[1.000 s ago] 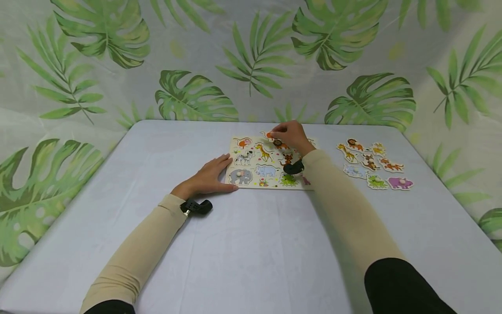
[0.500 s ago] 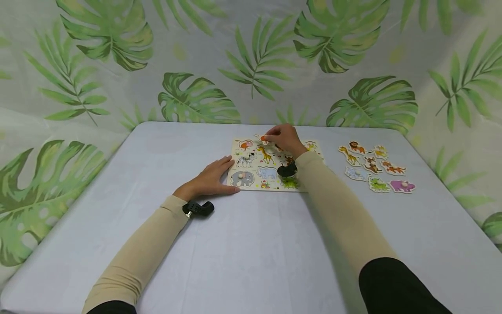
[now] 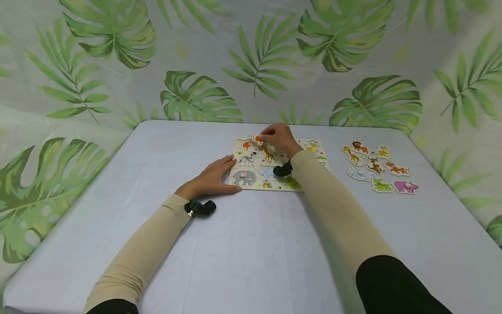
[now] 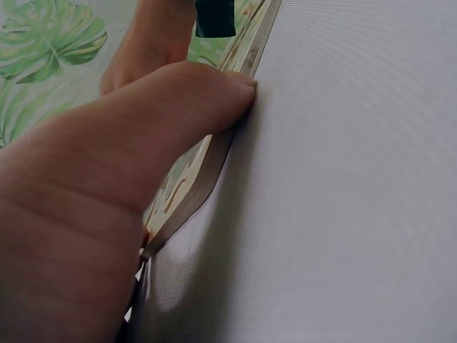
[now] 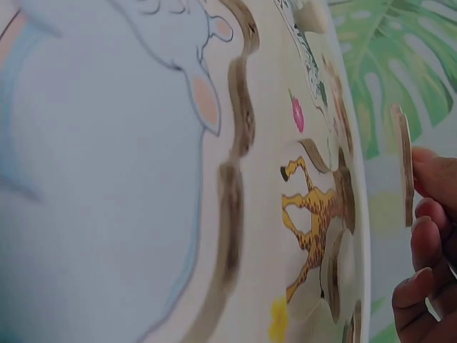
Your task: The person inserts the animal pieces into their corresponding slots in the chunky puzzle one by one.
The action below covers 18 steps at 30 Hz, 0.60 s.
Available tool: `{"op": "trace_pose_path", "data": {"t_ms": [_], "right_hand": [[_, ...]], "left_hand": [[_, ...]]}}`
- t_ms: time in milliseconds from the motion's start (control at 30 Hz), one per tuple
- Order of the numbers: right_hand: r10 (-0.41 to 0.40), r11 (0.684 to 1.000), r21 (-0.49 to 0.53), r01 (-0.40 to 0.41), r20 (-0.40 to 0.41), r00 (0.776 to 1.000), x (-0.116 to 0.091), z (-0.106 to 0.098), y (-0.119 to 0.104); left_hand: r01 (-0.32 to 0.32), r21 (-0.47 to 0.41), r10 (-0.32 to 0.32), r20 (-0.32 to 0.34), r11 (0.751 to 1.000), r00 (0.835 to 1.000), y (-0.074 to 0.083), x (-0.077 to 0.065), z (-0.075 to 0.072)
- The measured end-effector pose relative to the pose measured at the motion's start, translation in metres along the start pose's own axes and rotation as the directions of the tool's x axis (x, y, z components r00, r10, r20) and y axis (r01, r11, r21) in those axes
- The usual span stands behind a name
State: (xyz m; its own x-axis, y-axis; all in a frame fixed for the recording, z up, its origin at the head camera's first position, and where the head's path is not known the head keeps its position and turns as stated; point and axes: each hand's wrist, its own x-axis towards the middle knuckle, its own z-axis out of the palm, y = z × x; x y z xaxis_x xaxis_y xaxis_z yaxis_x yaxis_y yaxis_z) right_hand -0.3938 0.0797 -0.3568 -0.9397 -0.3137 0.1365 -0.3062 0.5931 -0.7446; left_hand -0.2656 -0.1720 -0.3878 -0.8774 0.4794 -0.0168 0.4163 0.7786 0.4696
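A pale wooden puzzle board [image 3: 256, 187] printed with animals lies near the table's far edge. My left hand [image 3: 213, 176] rests against its front left corner, fingers spread at the left side and thumb [image 4: 214, 89] along the front edge. Between thumb and fingertips, my right hand [image 3: 280, 136] pinches an orange puzzle piece [image 3: 256, 138] over the board's upper left part. The right wrist view shows that piece edge-on [image 5: 405, 171], lifted apart from the board. An elephant piece [image 3: 244, 178] with a knob sits at the board's lower left, a zebra [image 3: 247, 160] above it.
Right of the board lie several loose animal pieces, among them a lion [image 3: 358, 147], a giraffe [image 3: 352, 157], a frog [image 3: 381, 185] and a purple hippo [image 3: 406, 187]. Behind the white-covered table [image 3: 251, 244] hangs a leaf-print cloth [image 3: 259, 56].
My right hand has moved left across the board with the orange piece, from the upper middle toward the upper left slot. The left hand keeps its place at the corner.
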Motion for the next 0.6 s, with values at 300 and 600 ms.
{"op": "trace_pose_path", "data": {"t_ms": [300,600], "right_hand": [[-0.015,0.999,0.034,0.013,0.036,0.999,0.004,0.010,-0.004],[-0.002,1.000,0.000,0.002,0.064,0.998,0.003,0.017,-0.012]], "left_hand": [[0.015,-0.028,-0.015,0.014,0.999,1.000,0.000,0.000,0.000],[0.000,-0.020,0.000,0.002,1.000,1.000,0.002,-0.002,-0.002]]}}
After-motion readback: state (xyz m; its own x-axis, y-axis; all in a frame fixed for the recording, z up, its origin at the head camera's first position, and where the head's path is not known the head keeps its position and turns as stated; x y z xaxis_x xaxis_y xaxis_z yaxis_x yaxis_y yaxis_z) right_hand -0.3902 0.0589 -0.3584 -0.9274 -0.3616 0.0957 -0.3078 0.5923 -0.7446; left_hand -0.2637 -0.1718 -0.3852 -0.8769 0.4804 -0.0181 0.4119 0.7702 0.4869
